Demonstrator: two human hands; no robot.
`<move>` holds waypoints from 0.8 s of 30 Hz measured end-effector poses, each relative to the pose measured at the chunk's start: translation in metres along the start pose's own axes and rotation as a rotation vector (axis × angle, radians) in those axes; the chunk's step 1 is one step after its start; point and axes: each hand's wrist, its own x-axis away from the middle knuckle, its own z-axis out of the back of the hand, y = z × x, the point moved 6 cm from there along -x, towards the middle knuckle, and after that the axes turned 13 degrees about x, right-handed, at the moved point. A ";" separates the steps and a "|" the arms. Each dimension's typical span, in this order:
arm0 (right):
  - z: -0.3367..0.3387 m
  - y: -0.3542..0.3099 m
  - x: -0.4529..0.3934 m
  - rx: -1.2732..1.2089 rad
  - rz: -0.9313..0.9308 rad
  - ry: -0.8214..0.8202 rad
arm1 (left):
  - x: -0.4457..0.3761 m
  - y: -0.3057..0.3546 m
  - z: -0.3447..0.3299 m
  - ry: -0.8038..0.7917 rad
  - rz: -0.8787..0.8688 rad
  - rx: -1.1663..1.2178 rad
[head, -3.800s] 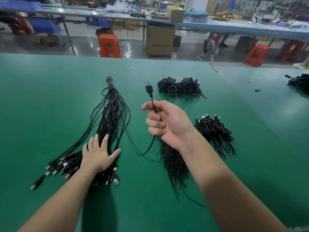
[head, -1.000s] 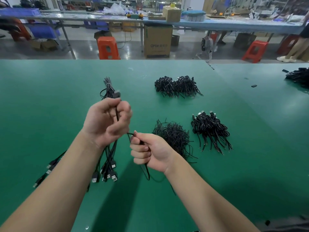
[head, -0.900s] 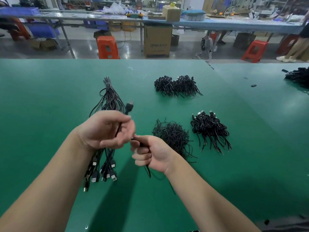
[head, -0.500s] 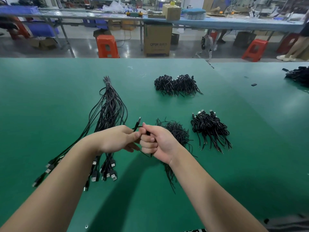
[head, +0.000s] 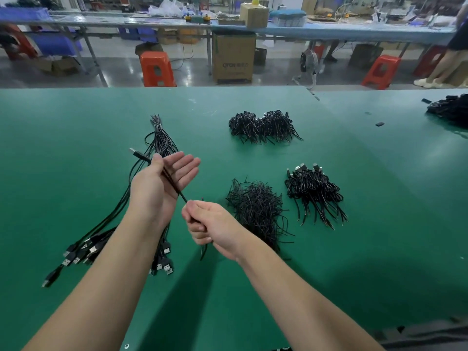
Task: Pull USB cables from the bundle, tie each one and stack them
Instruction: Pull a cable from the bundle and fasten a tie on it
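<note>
Green workshop table (head: 76, 148). Over the bundle (head: 162, 140), one USB cable (head: 172, 184) stretches between two grips: the left hand (head: 157, 188) thumb-pins it on a flat palm, the right hand (head: 212, 226) fists its tail. Coiling, then tying, seems next.

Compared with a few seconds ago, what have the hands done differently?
The left hand lifted off the cable bundle and now pins the USB cable under its thumb, fingers spread. The right hand grips it lower, stretched straight. The bundle and tied-cable stack stayed put.
</note>
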 end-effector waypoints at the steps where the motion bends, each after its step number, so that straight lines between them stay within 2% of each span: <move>1: -0.001 0.002 -0.002 -0.032 -0.005 0.001 | 0.002 0.002 -0.003 -0.016 0.045 0.081; 3: 0.002 0.005 -0.004 -0.144 -0.014 -0.003 | 0.006 0.006 -0.010 -0.105 0.134 0.133; 5: 0.006 0.006 -0.004 -0.288 -0.009 -0.043 | 0.013 0.010 -0.016 -0.275 0.226 0.025; 9: 0.011 0.003 -0.003 -0.395 -0.003 -0.140 | 0.036 0.015 -0.019 -0.712 0.395 -0.488; 11: 0.015 0.005 -0.003 -0.383 -0.033 -0.136 | 0.042 0.014 -0.010 -0.817 0.481 -0.823; 13: 0.019 0.007 -0.003 -0.369 -0.054 -0.109 | 0.041 0.008 0.002 -0.767 0.549 -1.118; 15: 0.022 0.009 -0.004 -0.333 -0.062 -0.060 | 0.034 -0.001 0.011 -0.572 0.516 -1.318; 17: 0.024 0.012 -0.004 -0.285 -0.068 -0.008 | 0.026 -0.004 0.012 -0.405 0.343 -1.552; 19: 0.024 0.014 -0.005 -0.296 -0.063 0.021 | 0.023 -0.005 0.007 -0.360 0.162 -1.734; 21: 0.024 0.015 -0.005 -0.341 -0.046 0.025 | 0.020 -0.007 0.003 -0.344 0.003 -1.660; 24: 0.020 0.015 -0.005 -0.387 -0.022 0.003 | 0.020 -0.011 -0.005 -0.270 -0.183 -1.212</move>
